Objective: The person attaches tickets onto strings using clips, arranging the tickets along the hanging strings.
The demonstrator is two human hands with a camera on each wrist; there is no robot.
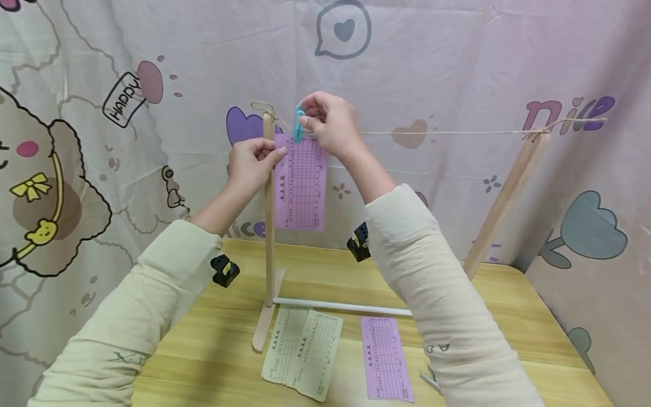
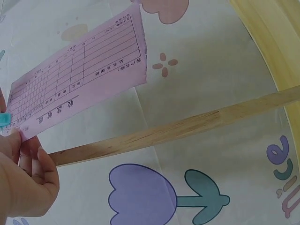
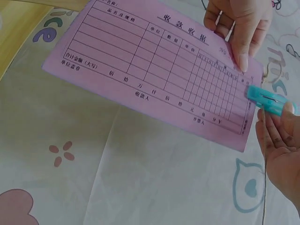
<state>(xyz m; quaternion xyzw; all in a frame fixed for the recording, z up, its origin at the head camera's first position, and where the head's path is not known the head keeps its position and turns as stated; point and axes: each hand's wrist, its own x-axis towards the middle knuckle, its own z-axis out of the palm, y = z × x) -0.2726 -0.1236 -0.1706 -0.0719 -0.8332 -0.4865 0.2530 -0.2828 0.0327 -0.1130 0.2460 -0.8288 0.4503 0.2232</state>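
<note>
A pink receipt slip with a printed grid hangs lengthwise beside the left wooden post, its top end at the twine. My left hand pinches the slip's upper left corner between thumb and fingers. Between the thumb and fingers of my right hand is a turquoise clothespin. In the right wrist view the clothespin overlaps the slip's top edge near the middle, close to the twine. Whether its jaws grip the paper fully I cannot tell.
On the wooden table lie pale green receipt slips and another pink slip. A white rod runs along the stand's base. The right post leans at the right. A small grey item is partly behind the right sleeve.
</note>
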